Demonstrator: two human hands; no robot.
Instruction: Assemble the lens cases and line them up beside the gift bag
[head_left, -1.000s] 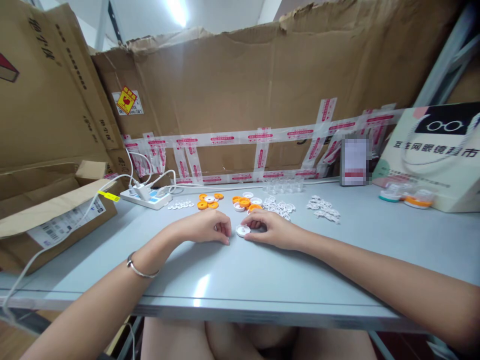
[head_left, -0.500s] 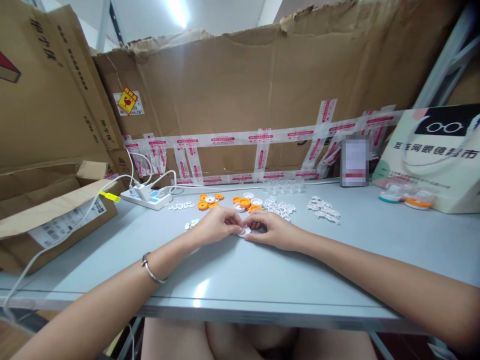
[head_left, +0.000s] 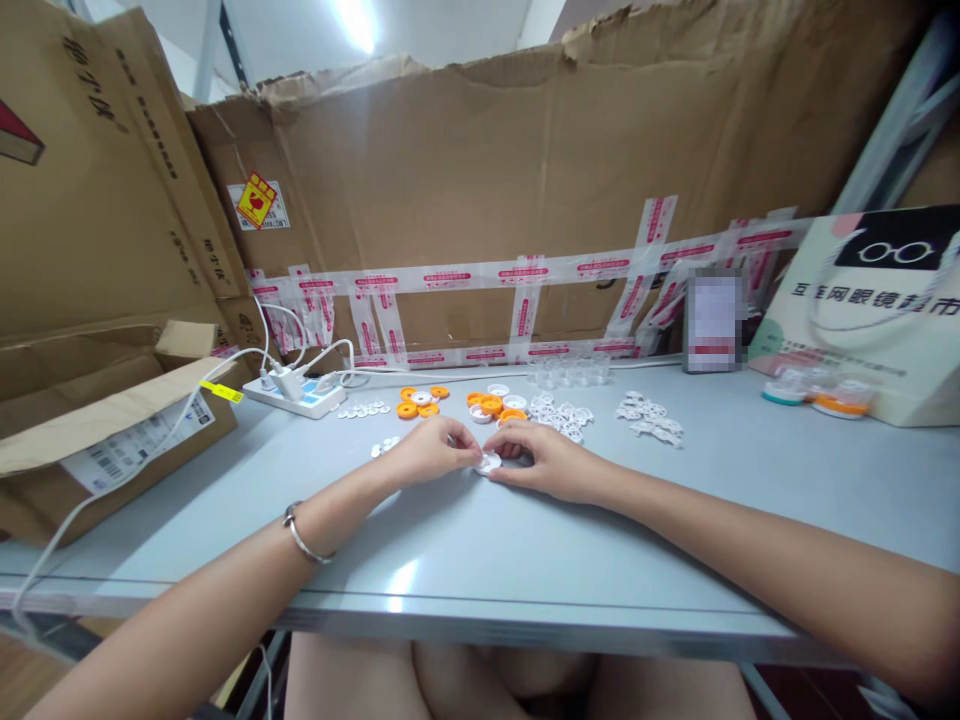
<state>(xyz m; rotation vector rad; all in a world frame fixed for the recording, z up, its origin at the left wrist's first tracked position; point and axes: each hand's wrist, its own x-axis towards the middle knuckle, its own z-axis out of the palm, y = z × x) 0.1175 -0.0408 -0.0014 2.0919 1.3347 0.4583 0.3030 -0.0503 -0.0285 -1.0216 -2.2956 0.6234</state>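
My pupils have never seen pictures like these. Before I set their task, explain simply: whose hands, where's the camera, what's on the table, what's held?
There is no machine: these are a person's two bare hands, and every picture comes from one camera worn on their head, looking forward and down. The right hand has its grip on a white disc at the table. The left hand is at the disc's other side, fingers bent; whether it pinches something small is unclear. Farther back lie orange discs, white pieces, clear cups and a power strip. An open cardboard box stands left, a paper bag right.
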